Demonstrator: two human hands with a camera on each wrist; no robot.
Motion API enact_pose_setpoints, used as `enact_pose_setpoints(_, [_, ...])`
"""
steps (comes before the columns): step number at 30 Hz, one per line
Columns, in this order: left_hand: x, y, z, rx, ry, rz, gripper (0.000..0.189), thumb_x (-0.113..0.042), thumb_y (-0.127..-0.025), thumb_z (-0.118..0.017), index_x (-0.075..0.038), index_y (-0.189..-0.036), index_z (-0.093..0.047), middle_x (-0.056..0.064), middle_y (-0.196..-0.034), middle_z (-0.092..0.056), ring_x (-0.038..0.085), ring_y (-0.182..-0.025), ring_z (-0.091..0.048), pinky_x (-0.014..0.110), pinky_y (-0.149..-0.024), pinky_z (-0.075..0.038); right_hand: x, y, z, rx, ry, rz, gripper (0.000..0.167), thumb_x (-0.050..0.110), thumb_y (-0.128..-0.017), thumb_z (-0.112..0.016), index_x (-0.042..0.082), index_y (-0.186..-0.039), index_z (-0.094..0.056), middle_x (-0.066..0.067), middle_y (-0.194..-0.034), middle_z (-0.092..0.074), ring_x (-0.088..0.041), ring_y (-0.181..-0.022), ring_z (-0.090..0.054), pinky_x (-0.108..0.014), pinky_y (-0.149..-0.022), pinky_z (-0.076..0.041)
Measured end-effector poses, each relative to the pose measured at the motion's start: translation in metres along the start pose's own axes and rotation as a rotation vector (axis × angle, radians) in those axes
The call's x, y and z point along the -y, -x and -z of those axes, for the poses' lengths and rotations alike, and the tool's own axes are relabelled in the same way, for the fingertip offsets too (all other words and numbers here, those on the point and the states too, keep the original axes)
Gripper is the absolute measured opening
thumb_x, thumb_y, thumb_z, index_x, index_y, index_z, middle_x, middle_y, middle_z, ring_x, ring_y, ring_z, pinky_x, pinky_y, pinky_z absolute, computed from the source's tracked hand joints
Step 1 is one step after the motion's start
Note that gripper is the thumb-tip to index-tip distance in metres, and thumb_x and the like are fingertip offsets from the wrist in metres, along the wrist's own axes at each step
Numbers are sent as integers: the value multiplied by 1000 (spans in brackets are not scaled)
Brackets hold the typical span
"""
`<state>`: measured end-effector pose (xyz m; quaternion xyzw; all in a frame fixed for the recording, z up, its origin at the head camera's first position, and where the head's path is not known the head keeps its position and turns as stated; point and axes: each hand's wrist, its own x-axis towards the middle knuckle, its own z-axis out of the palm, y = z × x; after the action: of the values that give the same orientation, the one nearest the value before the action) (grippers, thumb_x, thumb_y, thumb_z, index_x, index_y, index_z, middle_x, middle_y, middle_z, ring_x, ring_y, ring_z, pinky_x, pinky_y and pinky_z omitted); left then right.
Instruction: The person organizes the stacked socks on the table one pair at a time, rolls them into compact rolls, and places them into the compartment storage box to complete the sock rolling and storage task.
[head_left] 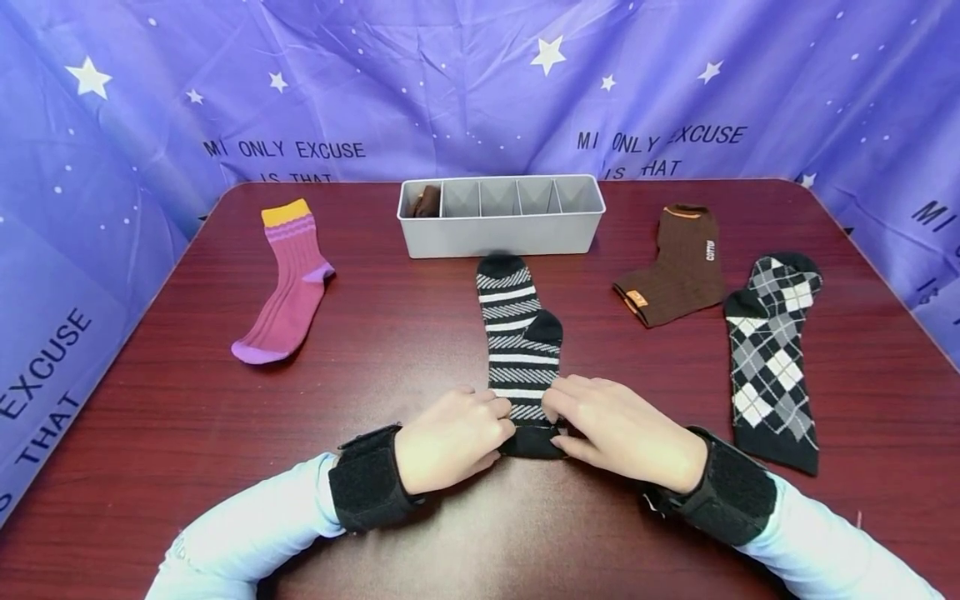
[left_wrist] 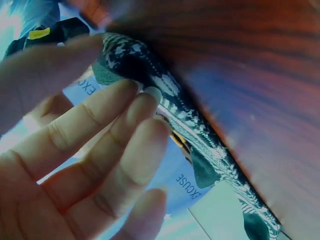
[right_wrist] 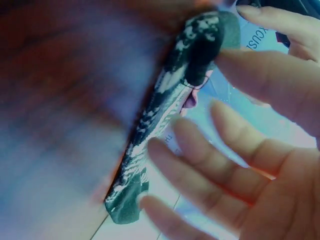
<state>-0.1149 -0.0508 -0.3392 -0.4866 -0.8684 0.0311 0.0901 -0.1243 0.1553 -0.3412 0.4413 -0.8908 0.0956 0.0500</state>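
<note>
A black-and-white striped sock (head_left: 517,367) lies flat on the table, its black cuff towards the person. At the cuff's left edge my left hand (head_left: 459,437) pinches the fabric between thumb and fingertips. My right hand (head_left: 618,429) holds the right edge of the same cuff, thumb low and fingers on the stripes. Both wrist views show the striped sock (left_wrist: 185,115) edge-on, its fabric bunched up beside the thumb of each hand. Some fingers of the right hand (right_wrist: 240,165) stay fairly straight and blurred.
Behind the sock stands a grey divided box (head_left: 498,237) with a brown rolled item (head_left: 427,202) in its left compartment. A pink sock (head_left: 288,287) lies at left. On the right are a brown sock (head_left: 682,271) and an argyle sock (head_left: 776,367).
</note>
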Motion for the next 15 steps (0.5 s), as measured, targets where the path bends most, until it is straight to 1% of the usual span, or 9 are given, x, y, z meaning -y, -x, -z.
enact_pose_setpoints(2, [-1,0,-1,-26,-22,5,8,-26,-68,-63,-18,-69,-60,-7,-70,-54,9,-67,-54,22,-52,-37,0,-1,0,-33,-26,59,20,20,-67,-66,20,-71,-46,10,-69,-40,-2,-63,-36,-20,-58,-33])
enact_pose_setpoints(5, [-1,-1,-4,-66,-47,8,7,-23,-67,-62,-18,-65,-59,-7,-67,-53,9,-63,-53,22,-49,-36,2,-2,1,-45,-41,120,21,26,-67,-67,19,-72,-48,10,-72,-42,-1,-65,-37,-21,-60,-35])
enact_pose_setpoints(7, [-1,-1,-5,-78,-57,9,6,-22,-67,-61,-17,-64,-58,-7,-66,-53,9,-62,-53,22,-48,-36,3,-1,1,-24,-35,124,25,33,-65,-68,19,-75,-50,11,-74,-43,-1,-67,-38,-22,-62,-37])
enact_pose_setpoints(9, [-1,-1,-6,-74,-59,9,5,-20,-67,-61,-17,-64,-58,-7,-65,-53,9,-60,-53,23,-48,-37,4,0,-1,8,-27,110,30,35,-61,-70,19,-78,-51,11,-76,-45,-2,-70,-40,-24,-65,-38])
enact_pose_setpoints(12, [0,0,-4,-53,-40,18,4,-19,-67,-60,-17,-64,-58,-6,-65,-53,9,-57,-52,23,-48,-37,3,1,-1,33,3,103,30,31,-58,-71,19,-78,-52,10,-76,-46,-3,-71,-42,-25,-66,-39])
enact_pose_setpoints(15, [1,1,-3,-27,-6,30,4,-18,-68,-59,-16,-67,-57,-6,-66,-53,10,-56,-53,23,-48,-39,2,1,-2,28,30,108,23,26,-60,-69,19,-75,-52,10,-74,-44,-3,-70,-42,-24,-64,-39])
